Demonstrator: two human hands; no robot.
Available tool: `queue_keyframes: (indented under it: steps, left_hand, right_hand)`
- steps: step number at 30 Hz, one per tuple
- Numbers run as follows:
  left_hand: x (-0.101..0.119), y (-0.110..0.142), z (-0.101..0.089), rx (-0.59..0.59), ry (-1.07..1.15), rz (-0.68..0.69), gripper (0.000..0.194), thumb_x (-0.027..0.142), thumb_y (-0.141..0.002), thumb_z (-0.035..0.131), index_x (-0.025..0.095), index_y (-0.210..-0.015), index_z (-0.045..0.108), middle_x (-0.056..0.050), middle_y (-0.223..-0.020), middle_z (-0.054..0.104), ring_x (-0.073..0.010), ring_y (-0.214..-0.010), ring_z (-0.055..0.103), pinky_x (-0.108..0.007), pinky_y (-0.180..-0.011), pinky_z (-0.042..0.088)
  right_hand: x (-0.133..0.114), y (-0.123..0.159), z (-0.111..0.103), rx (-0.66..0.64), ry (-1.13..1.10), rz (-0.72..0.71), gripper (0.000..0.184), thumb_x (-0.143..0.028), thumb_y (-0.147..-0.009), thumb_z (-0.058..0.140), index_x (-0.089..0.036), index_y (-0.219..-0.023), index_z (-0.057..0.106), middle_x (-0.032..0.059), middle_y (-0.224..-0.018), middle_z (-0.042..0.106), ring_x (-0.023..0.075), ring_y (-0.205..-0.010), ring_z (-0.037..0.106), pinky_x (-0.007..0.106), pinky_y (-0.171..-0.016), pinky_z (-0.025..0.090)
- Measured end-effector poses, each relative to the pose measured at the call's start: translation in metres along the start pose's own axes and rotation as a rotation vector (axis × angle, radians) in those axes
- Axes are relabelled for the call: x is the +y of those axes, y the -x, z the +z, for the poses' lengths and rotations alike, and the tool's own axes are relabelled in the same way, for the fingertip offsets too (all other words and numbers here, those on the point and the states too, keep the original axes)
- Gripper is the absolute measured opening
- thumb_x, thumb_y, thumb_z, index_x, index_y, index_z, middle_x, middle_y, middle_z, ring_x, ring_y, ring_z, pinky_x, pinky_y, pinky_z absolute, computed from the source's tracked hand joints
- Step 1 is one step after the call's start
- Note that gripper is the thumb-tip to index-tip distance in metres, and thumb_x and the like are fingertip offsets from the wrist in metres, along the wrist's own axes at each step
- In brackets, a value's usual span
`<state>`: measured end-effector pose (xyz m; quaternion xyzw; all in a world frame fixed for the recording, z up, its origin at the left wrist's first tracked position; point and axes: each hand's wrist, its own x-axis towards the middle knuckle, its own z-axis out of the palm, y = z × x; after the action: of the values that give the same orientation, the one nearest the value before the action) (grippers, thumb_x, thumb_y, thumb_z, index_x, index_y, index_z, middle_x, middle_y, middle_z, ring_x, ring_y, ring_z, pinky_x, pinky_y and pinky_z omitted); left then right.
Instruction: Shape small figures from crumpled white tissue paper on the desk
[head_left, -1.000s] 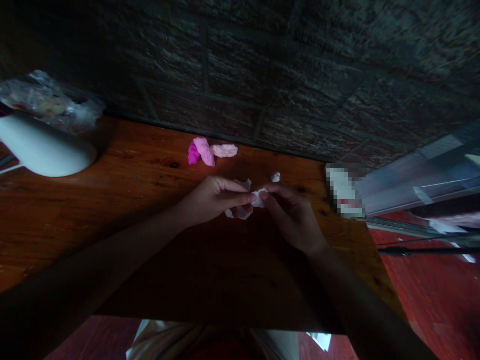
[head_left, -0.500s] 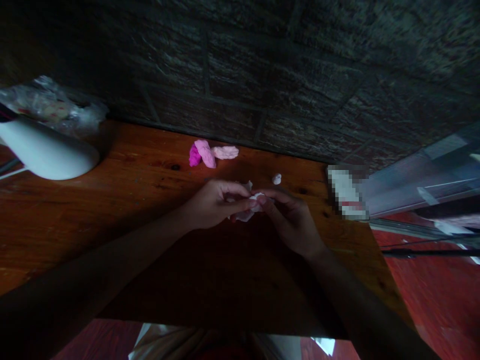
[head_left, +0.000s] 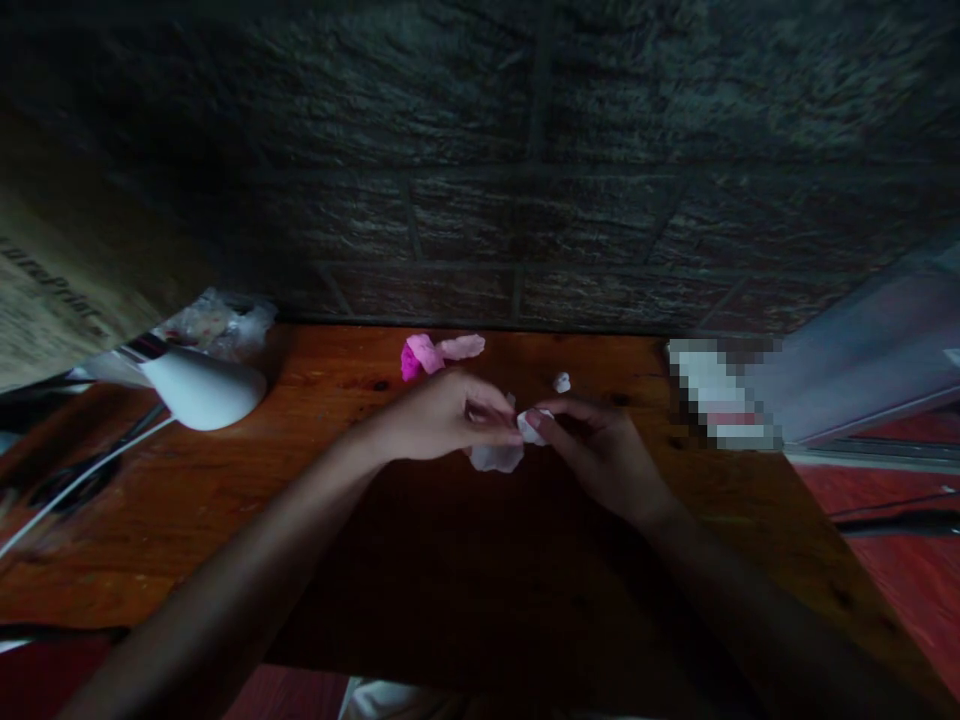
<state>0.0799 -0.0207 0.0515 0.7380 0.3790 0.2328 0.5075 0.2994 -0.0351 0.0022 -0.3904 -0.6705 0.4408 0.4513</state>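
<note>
In the middle of the wooden table (head_left: 405,560), my left hand (head_left: 442,415) and my right hand (head_left: 611,450) meet fingertip to fingertip. Between them is a small white lump (head_left: 534,427) that looks like modelling clay. My right thumb and fingers pinch it, and the left thumb and fingertips close on its left edge. A pale thin piece (head_left: 496,458) shows below my left fingers; whether it is held or lies on the table I cannot tell. Behind the left hand are pink and magenta lumps (head_left: 426,352). A little white bit (head_left: 562,382) lies beyond my right fingers.
A white rounded object (head_left: 202,390) with a cable stands at the left, near crumpled clear plastic (head_left: 225,325) and a cardboard box (head_left: 60,250). A dark stone wall (head_left: 480,210) borders the table's back. A blurred-out white item (head_left: 716,395) lies at the right.
The view has tilted up and shifted left, so more of the wall and the cardboard box shows. The white lump shows more openly between my fingertips, and the left fingers are slightly further apart.
</note>
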Motion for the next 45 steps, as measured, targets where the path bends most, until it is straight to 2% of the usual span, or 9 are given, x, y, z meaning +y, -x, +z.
queue_keyframes:
  steps: [5,7,10,12,16,21,29,36,45]
  left_hand:
    - [0.033,-0.036,-0.035,-0.154,-0.074,-0.141,0.022,0.034,-0.086,0.076,0.014,-0.079,0.081,-0.007,-0.068,0.076,-0.0119,-0.049,0.063,-0.02,-0.046,0.045]
    - [0.037,-0.057,-0.034,-0.019,0.018,-0.128,0.027,0.037,-0.09,0.074,0.013,-0.077,0.079,-0.009,-0.069,0.076,-0.0128,-0.051,0.064,-0.02,-0.044,0.043]
    - [0.028,-0.073,-0.015,0.266,0.104,-0.062,0.039,0.043,-0.098,0.064,0.013,-0.075,0.075,-0.007,-0.064,0.073,-0.0112,-0.048,0.061,-0.02,-0.042,0.042]
    - [0.015,-0.065,0.004,0.382,0.086,-0.018,0.045,0.053,-0.096,0.064,0.014,-0.077,0.075,-0.004,-0.06,0.069,-0.0092,-0.041,0.053,-0.02,-0.039,0.038]
    - [-0.01,-0.021,0.036,0.371,0.146,-0.079,0.068,0.078,-0.088,0.056,0.016,-0.061,0.063,-0.001,-0.051,0.059,-0.0094,-0.039,0.051,-0.021,-0.041,0.041]
    - [-0.02,0.009,0.056,0.356,0.139,-0.201,0.066,0.08,-0.079,0.065,0.016,-0.062,0.06,0.002,-0.05,0.056,-0.0082,-0.037,0.046,-0.019,-0.039,0.034]
    - [-0.028,0.007,0.056,0.468,0.091,-0.128,0.051,0.063,-0.087,0.064,0.018,-0.065,0.061,0.004,-0.048,0.051,-0.0078,-0.039,0.042,-0.018,-0.039,0.033]
    - [-0.023,0.009,0.055,0.532,-0.057,0.0,0.036,0.045,-0.09,0.066,0.018,-0.065,0.067,0.0,-0.055,0.064,-0.012,-0.05,0.058,-0.019,-0.049,0.046]
    - [-0.034,0.009,0.057,0.508,0.128,-0.106,0.047,0.06,-0.09,0.064,0.018,-0.07,0.062,0.003,-0.055,0.054,-0.0105,-0.049,0.051,-0.019,-0.046,0.042]
  right_hand:
    - [-0.002,-0.006,-0.007,0.063,-0.085,0.016,0.021,-0.04,-0.089,0.074,-0.02,-0.087,0.081,0.0038,-0.085,0.08,0.0168,-0.078,0.071,0.029,-0.074,0.054]
    - [-0.002,-0.009,-0.007,0.062,-0.147,0.037,0.025,-0.044,-0.087,0.075,-0.02,-0.087,0.08,0.0043,-0.085,0.08,0.0173,-0.078,0.07,0.03,-0.074,0.055]
    - [-0.003,-0.012,-0.006,0.06,-0.241,0.076,0.028,-0.047,-0.085,0.076,-0.02,-0.086,0.081,0.0038,-0.083,0.079,0.0171,-0.076,0.069,0.031,-0.075,0.055]
    - [-0.003,-0.013,-0.005,0.056,-0.31,0.096,0.029,-0.049,-0.084,0.077,-0.02,-0.084,0.081,0.0024,-0.08,0.078,0.0161,-0.074,0.068,0.031,-0.076,0.054]
    - [-0.005,-0.011,0.0,0.06,-0.393,0.103,0.031,-0.052,-0.079,0.082,-0.021,-0.079,0.082,0.0015,-0.077,0.077,0.0152,-0.071,0.066,0.03,-0.074,0.053]
    - [-0.002,-0.003,0.012,0.017,-0.431,0.154,0.038,-0.058,-0.079,0.081,-0.021,-0.083,0.083,0.0022,-0.081,0.077,0.0158,-0.075,0.066,0.028,-0.074,0.053]
    - [-0.005,-0.001,0.011,-0.067,-0.481,0.224,0.043,-0.061,-0.076,0.083,-0.019,-0.08,0.081,-0.0008,-0.076,0.076,0.0144,-0.071,0.065,0.027,-0.075,0.053]
    - [-0.002,-0.003,0.01,-0.067,-0.418,0.228,0.042,-0.059,-0.077,0.084,-0.018,-0.076,0.079,-0.0016,-0.072,0.071,0.0125,-0.068,0.06,0.026,-0.071,0.051]
    - [-0.001,0.003,0.016,0.006,-0.351,0.154,0.036,-0.055,-0.087,0.077,-0.02,-0.082,0.082,0.0007,-0.076,0.075,0.015,-0.073,0.066,0.027,-0.073,0.053]
